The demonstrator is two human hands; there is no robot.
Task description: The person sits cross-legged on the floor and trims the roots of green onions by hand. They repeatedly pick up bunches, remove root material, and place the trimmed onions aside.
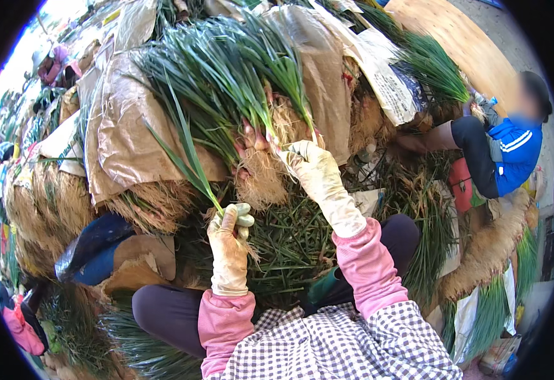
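My left hand (pixel 229 237), in a soiled pale glove, grips a single leafy allium plant (pixel 194 156), probably green garlic. Its long green leaves rise up and to the left, and some pale roots show below the fingers. My right hand (pixel 314 168), gloved likewise, reaches to a loose pile of the same plants (pixel 229 80). Its fingers pinch at the root end of a plant there; the exact hold is partly hidden by the glove. Reddish bulbs (pixel 260 140) and a thick tangle of pale roots (pixel 260 183) face me just left of that hand.
Brown woven sacking (pixel 134 128) covers stacked root bundles (pixel 46 204). Trimmed green leaves (pixel 291 237) litter the ground between my knees. A seated person in a blue jacket (pixel 519 147) handles another bunch (pixel 433 66) at right, beside a wooden board (pixel 466 42). More bundles (pixel 488 304) lie lower right.
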